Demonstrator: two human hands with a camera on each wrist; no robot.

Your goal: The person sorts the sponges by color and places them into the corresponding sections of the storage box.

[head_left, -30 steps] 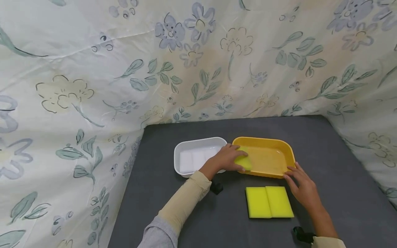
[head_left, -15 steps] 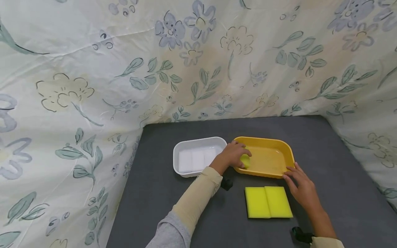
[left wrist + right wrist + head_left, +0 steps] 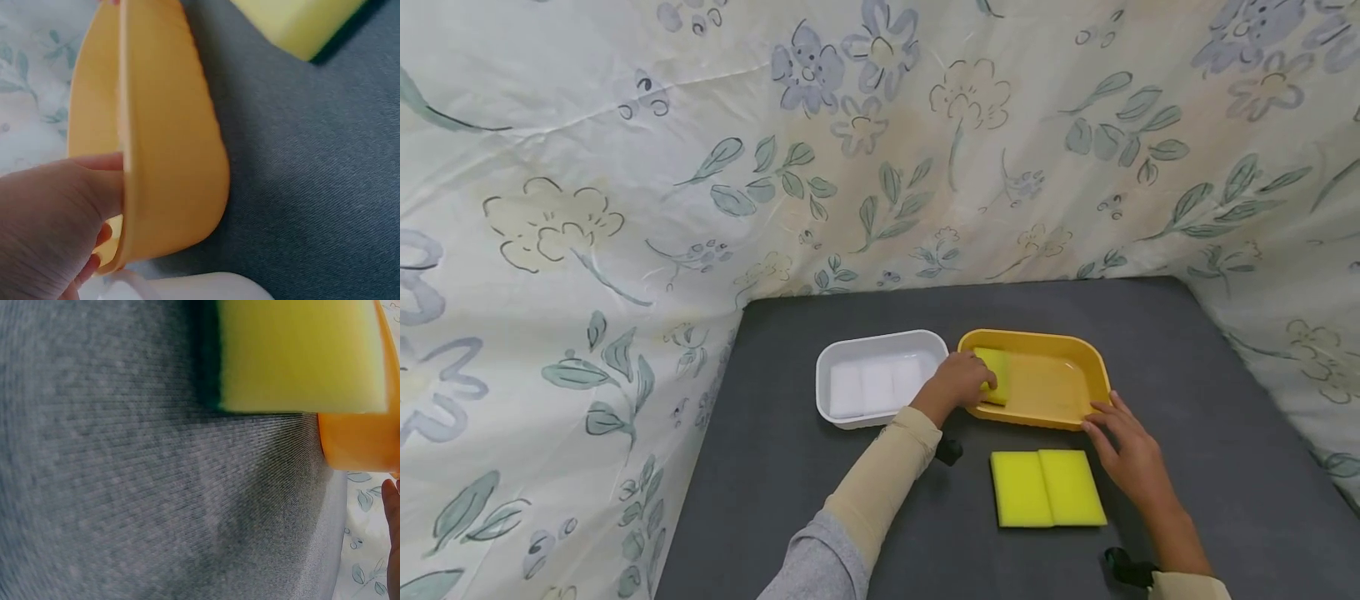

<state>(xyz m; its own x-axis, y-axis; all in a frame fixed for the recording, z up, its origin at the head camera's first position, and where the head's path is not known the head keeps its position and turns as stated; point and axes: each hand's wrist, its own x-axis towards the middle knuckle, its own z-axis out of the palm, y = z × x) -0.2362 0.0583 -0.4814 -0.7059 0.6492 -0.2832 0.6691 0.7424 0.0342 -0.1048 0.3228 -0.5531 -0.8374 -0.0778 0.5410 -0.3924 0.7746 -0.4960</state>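
My left hand [image 3: 958, 379] reaches over the left end of the yellow-orange tray [image 3: 1052, 375], fingers bent onto a yellow sponge [image 3: 997, 362] that lies flat there. In the left wrist view the left hand [image 3: 56, 219] dips behind the tray's rim, its fingertips partly hidden by the wall. My right hand [image 3: 1127, 450] rests its thumb and extended fingertips against the tray's near right corner. Two more yellow sponges [image 3: 1048, 489] with dark green undersides lie side by side in front of the tray.
A white tray [image 3: 822, 392] holding several white blocks stands just left of the yellow one. The dark grey tabletop [image 3: 760, 500] is enclosed by floral cloth [image 3: 880, 167] behind and at both sides. Dark wrist cameras [image 3: 1127, 569] sit under the wrists.
The sponge in the tray, bent and mostly covered by my left hand half a second ago, now lies flat at the tray's left end. The left fingers have drawn back slightly. The right hand stays put.
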